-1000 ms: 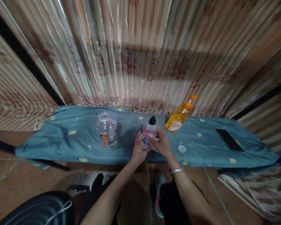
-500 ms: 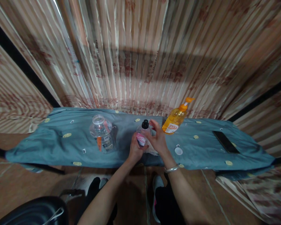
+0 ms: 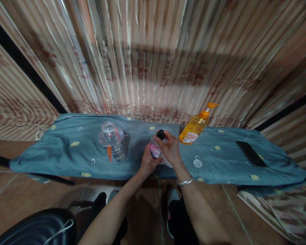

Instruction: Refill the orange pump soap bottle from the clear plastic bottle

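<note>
A small clear bottle (image 3: 155, 151) with a pink label and a black cap (image 3: 160, 134) stands upright between my hands. My left hand (image 3: 149, 161) is wrapped around its body from the left. The fingers of my right hand (image 3: 170, 148) are closed around the black cap from the right. Under my right hand, something white lies partly hidden at the bottle's foot. An orange pump bottle (image 3: 192, 128) stands just beyond my right hand. Left of my hands is an uncapped clear plastic jar (image 3: 114, 143). A round white lid (image 3: 197, 163) lies to the right of my right wrist.
A blue-green patterned cloth (image 3: 53, 156) covers the narrow table. A black phone (image 3: 251, 153) lies toward its right end. A striped curtain (image 3: 153, 68) hangs close behind the table. At the lower left is a black stool seat (image 3: 38, 228).
My right hand has gone from spread fingers beside the bottle to closed around its black cap. My left hand stays on the bottle. The view has shifted slightly.
</note>
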The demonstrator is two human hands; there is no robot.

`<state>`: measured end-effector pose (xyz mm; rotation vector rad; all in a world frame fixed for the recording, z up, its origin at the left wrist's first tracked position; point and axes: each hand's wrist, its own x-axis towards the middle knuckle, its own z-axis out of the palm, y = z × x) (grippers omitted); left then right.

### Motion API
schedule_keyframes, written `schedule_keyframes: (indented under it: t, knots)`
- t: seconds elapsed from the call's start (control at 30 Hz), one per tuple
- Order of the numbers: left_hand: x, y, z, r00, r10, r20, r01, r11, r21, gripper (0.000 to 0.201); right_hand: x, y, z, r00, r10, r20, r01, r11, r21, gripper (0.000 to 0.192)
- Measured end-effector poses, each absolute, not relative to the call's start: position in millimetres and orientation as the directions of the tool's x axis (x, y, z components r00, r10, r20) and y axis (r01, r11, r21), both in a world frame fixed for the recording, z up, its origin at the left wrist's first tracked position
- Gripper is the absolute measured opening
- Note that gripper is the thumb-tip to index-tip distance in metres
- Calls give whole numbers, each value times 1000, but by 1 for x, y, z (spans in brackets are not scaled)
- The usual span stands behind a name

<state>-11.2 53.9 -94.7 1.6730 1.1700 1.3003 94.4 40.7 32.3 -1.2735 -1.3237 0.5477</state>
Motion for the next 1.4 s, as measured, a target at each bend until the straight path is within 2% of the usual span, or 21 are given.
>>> schedule_keyframes:
  t: [0.1, 0.23, 0.37, 0.43, 0.57, 0.63, 0.8, 0.9, 1.03, 1.13, 1.27, 1.4]
  knots:
    - [-14, 52, -91, 121, 935, 333, 228, -353, 907, 45, 100, 41, 34, 166, 907, 386, 300, 326, -896, 34]
    - [-16, 49, -86, 146, 935, 322, 212, -348, 913, 73, 112, 45, 33, 10, 932, 363, 208, 353, -912, 38]
    - [-15, 48, -84, 151, 939, 309, 195, -335, 922, 73, 119, 51, 27, 68, 928, 365, 10, 365, -931, 52]
    - [-15, 48, -84, 149, 941, 304, 191, -329, 925, 72, 122, 52, 24, 100, 925, 366, -54, 372, -927, 50]
    - [-15, 48, -84, 146, 944, 297, 189, -321, 928, 72, 126, 49, 25, 11, 932, 363, -44, 363, -931, 37]
    - [-15, 48, -84, 146, 945, 293, 189, -317, 929, 71, 124, 47, 27, -18, 931, 364, -36, 364, -931, 38]
    - [-15, 46, -82, 155, 944, 291, 186, -317, 930, 71, 113, 48, 22, 110, 927, 358, -60, 366, -929, 58]
    - [-14, 46, -81, 160, 944, 289, 188, -316, 930, 71, 113, 50, 20, 150, 931, 333, -29, 341, -940, 52]
    - [-14, 46, -79, 157, 946, 285, 193, -312, 930, 72, 125, 48, 23, 31, 947, 319, -32, 320, -947, 43]
    - [-14, 46, -80, 155, 945, 288, 192, -315, 930, 72, 127, 46, 27, -36, 947, 319, -35, 318, -948, 45]
    - [-14, 46, -81, 157, 944, 292, 187, -318, 929, 71, 116, 47, 26, 52, 942, 333, -37, 335, -942, 56]
    - [-15, 46, -81, 163, 943, 291, 185, -319, 929, 69, 114, 46, 26, 93, 951, 294, -51, 299, -953, 51]
